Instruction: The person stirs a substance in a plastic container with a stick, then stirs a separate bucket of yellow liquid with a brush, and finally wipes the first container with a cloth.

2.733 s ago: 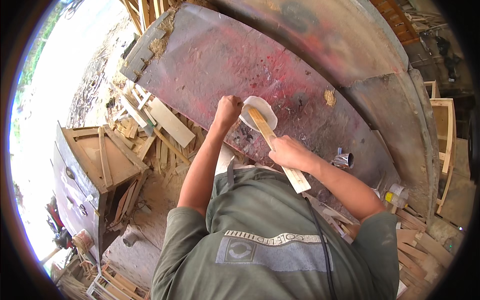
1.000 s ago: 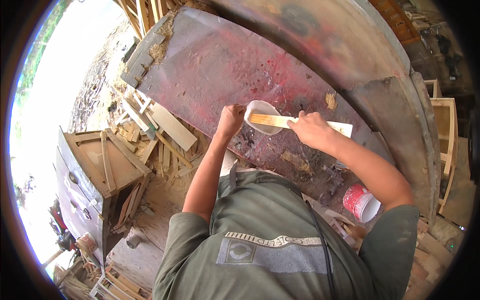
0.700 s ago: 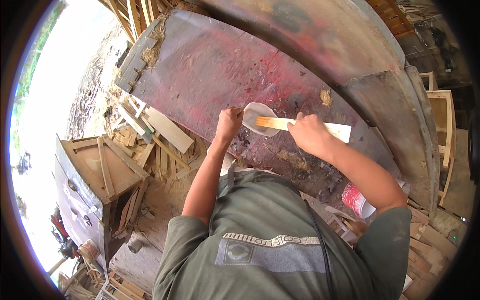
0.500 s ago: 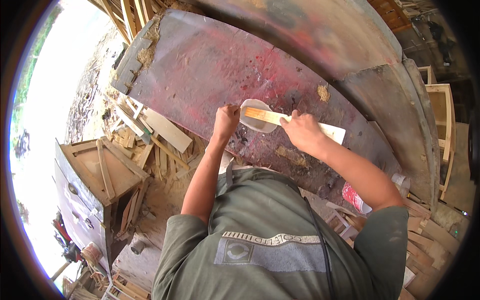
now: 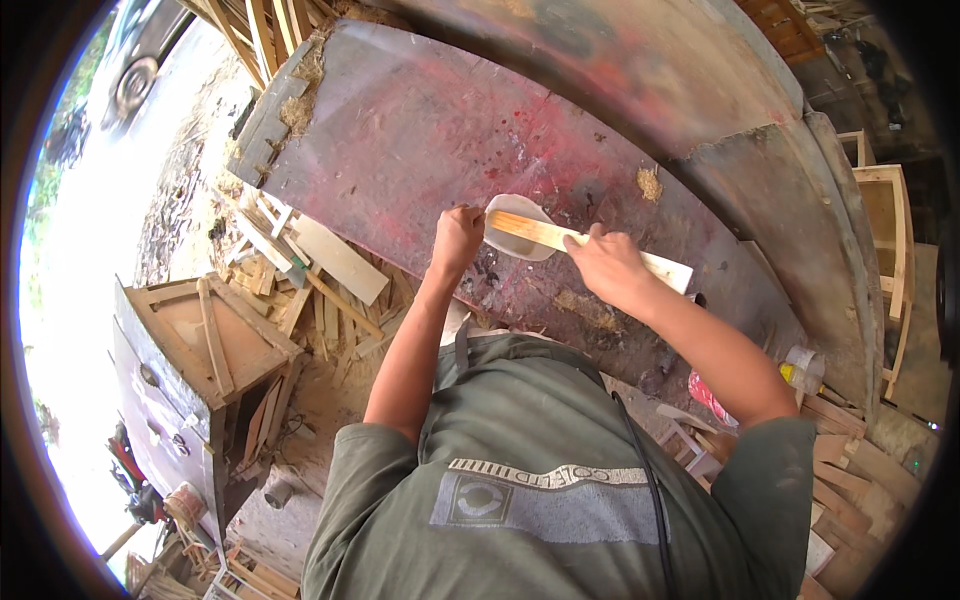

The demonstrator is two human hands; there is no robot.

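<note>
Stick (image 5: pixel 538 231), pale, amber-tipped, in closed right grip (image 5: pixel 610 262); whitish bowl (image 5: pixel 513 245), rim in closed left grip (image 5: pixel 460 236)

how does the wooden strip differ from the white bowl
The wooden strip is long and narrow; the white bowl is rounded and hollow. The strip is yellowish-brown at its bowl end and paler at the other, the bowl whitish. The right hand grips the strip, the left hand the bowl's edge. Both are hand-held.
</note>
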